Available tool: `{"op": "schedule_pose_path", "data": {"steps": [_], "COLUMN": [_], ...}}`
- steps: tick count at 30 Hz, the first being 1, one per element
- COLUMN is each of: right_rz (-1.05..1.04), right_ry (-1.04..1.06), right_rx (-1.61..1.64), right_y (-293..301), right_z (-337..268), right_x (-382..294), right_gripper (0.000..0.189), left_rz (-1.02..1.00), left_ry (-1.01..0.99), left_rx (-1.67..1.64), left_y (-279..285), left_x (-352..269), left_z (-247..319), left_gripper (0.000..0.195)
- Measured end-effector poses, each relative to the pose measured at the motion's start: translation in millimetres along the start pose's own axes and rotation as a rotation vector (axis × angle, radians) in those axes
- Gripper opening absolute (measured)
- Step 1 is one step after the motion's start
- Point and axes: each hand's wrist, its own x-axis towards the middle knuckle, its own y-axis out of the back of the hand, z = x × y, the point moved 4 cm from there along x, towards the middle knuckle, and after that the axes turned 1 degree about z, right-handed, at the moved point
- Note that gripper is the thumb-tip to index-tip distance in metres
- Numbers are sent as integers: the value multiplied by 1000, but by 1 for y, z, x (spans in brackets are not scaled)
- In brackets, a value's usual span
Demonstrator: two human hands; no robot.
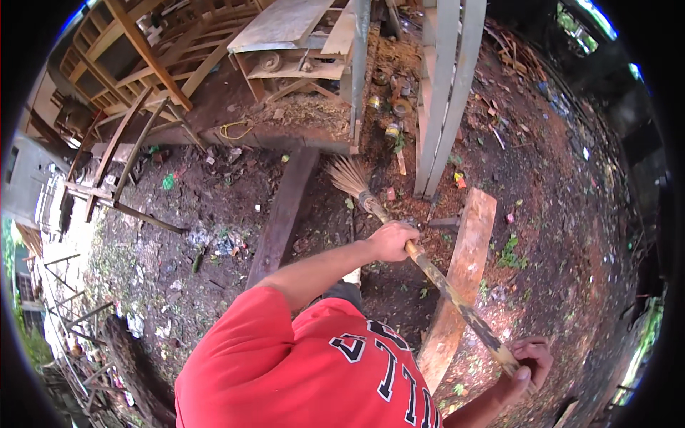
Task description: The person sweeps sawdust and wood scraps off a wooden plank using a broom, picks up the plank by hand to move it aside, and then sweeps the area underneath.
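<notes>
A stick broom with a long wooden handle (455,299) runs slantwise across the view, its spread bristles (348,175) on the dark soil near the end of a dark wooden beam. My left hand (395,241) is closed around the handle a little above the bound bristles. Near the handle's upper end, at the lower right, my right hand (527,364) holds it with the thumb along the wood and the fingers partly loose. The bristles lie close to the foot of a grey post.
A dark beam (283,214) lies on my left, a reddish plank (471,241) on my right. Grey upright boards (449,107) stand ahead beside several tins. A wooden workbench (283,27) and a wooden frame stand beyond a low concrete edge (299,143). Litter dots the soil.
</notes>
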Motion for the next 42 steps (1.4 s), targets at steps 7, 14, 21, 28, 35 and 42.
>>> {"op": "schedule_pose_path", "data": {"steps": [7,14,21,28,35,42], "right_rz": [-5,-213,-351,-226,-525,-551], "right_ry": [13,111,-106,51,110,-257], "right_rx": [-59,-32,113,253,210,466], "right_y": [-74,-205,-208,-147,-261,-164], "right_z": [45,99,174,102,183,238], "right_x": [91,141,172,260,225,272], "right_gripper": [40,21,23,21,11,19], "left_rz": [-77,106,-182,150,95,-133], "left_ry": [115,256,572,330,829,913], "left_rx": [4,106,272,170,288,445], "left_y": [10,48,35,48,51,-13], "left_x": [29,50,-21,87,63,24], "left_z": [-83,-221,-222,-129,-253,-135], "left_gripper": [35,38,18,20,34,29]}}
